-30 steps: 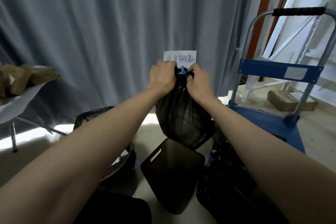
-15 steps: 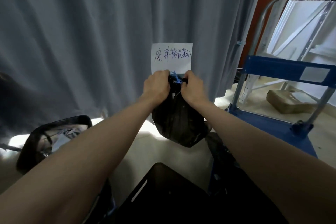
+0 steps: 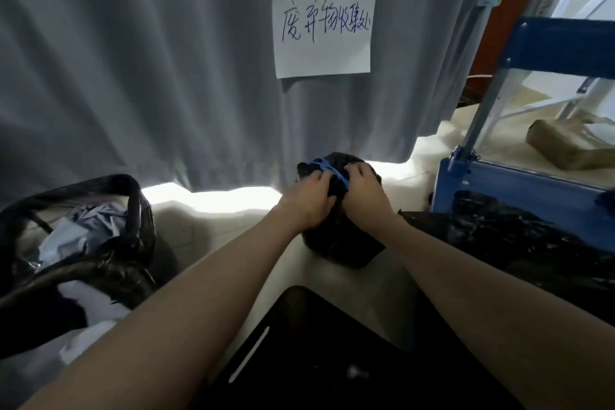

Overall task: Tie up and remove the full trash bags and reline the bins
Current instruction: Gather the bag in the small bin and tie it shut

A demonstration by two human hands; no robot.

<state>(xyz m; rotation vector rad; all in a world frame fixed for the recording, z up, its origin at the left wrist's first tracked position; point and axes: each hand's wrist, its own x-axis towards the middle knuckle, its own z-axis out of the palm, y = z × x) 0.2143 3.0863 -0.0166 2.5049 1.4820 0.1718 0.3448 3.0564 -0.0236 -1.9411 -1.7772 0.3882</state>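
A small full black trash bag with a blue drawstring rests on the pale floor in front of the grey curtain. My left hand and my right hand both grip its gathered neck, pressed close together, with the blue string running between the fingers. A dark bin stands just below my arms, its inside bare. At the left is another bin lined with a black bag and filled with pale crumpled waste.
A blue hand cart stands at the right with crumpled black bags against its deck. A handwritten paper sign hangs on the curtain. A brown parcel lies on the floor beyond the cart.
Both hands have lowered the tied bag from chest height down to the floor by the curtain, and the camera has tilted downward with them.
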